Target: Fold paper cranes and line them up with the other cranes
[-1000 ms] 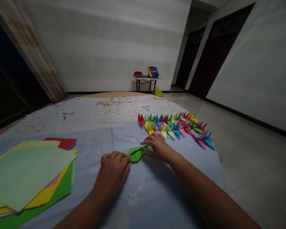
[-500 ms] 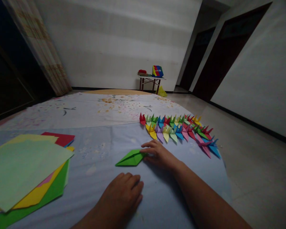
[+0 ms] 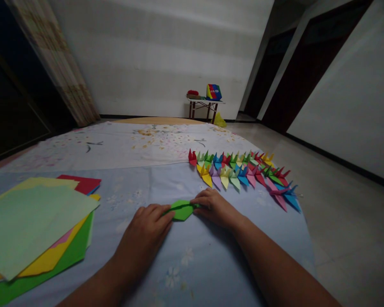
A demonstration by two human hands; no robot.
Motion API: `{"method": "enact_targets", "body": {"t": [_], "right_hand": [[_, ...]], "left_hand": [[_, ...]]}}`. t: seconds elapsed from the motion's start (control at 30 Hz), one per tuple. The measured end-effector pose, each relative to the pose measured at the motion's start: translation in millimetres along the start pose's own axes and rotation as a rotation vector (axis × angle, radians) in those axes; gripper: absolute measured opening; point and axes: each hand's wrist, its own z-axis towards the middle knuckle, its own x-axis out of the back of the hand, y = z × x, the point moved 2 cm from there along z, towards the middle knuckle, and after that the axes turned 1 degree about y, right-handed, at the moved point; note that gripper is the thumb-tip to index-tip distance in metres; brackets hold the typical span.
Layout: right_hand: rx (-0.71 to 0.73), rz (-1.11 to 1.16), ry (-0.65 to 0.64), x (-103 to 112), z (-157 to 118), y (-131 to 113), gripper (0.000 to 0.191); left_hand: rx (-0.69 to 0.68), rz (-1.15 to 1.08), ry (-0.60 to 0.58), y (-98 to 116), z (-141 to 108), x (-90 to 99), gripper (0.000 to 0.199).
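Observation:
A folded green paper with a slit along its middle lies on the pale blue cloth. Its left point is pinched by the fingers of my left hand, which cover that tip. My right hand has thumb and fingers closed on the opposite end, so both ends are partly hidden. Beyond my right hand stand two rows of folded paper cranes in several colours.
A stack of coloured paper sheets lies at the left. The flowered tablecloth covers the round table. A small side table with a colourful box stands by the far wall.
My left hand has moved up and left onto the green paper's left end and closed on it. My right hand stays at the right end. The view has shifted slightly.

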Motion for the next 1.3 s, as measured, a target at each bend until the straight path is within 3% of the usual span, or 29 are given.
{"method": "enact_targets", "body": {"t": [0.43, 0.67, 1.3], "right_hand": [[0.105, -0.012, 0.134, -4, 1, -11, 0.032], [0.146, 0.063, 0.045, -14, 5, -20, 0.014], [0.026, -0.04, -0.019, -13, 6, -26, 0.016]], "left_hand": [[0.028, -0.067, 0.003, -13, 4, -11.7, 0.017], [0.018, -0.103, 0.045, -17, 4, -18.2, 0.016], [0.015, -0.166, 0.057, -9, 8, -19.2, 0.012]]}}
